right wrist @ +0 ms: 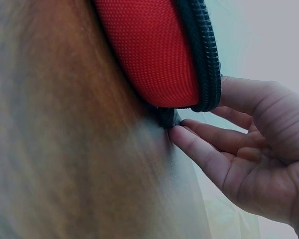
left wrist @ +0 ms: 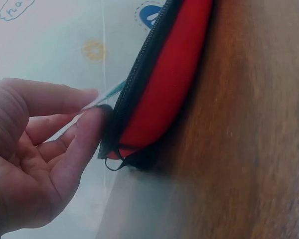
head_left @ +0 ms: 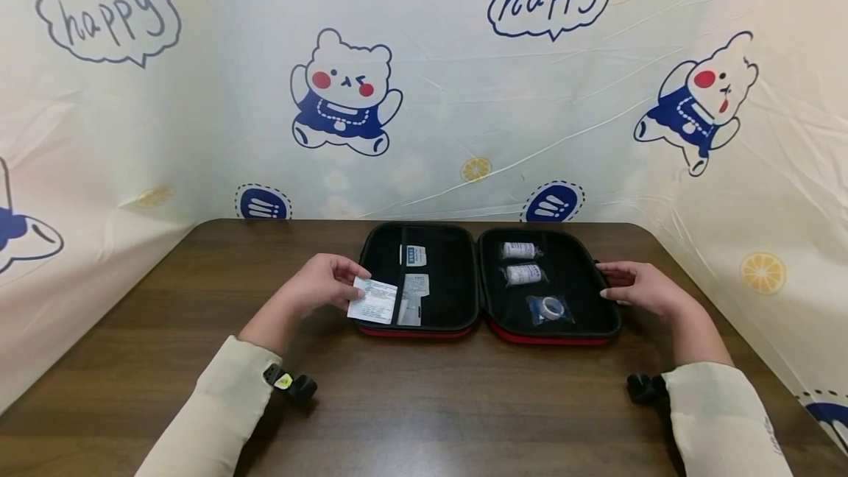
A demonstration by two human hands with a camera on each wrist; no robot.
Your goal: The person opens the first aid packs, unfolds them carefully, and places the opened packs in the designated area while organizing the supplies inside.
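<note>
A zippered first-aid-style case, black inside and red outside, lies unfolded on the table. My left hand pinches a printed white packet between thumb and fingers, over the left half's outer edge; in the left wrist view the packet shows edge-on beside the zip. At the right half's outer edge, my right hand holds the case by its side. Seen from the right wrist, thumb and fingers meet at a black strap under the zip rim.
Behind a strap in the left half sit a small white-and-blue packet and a clear packet. The right half holds two wrapped rolls and a bagged white tape roll. A printed curtain rises behind the wooden table.
</note>
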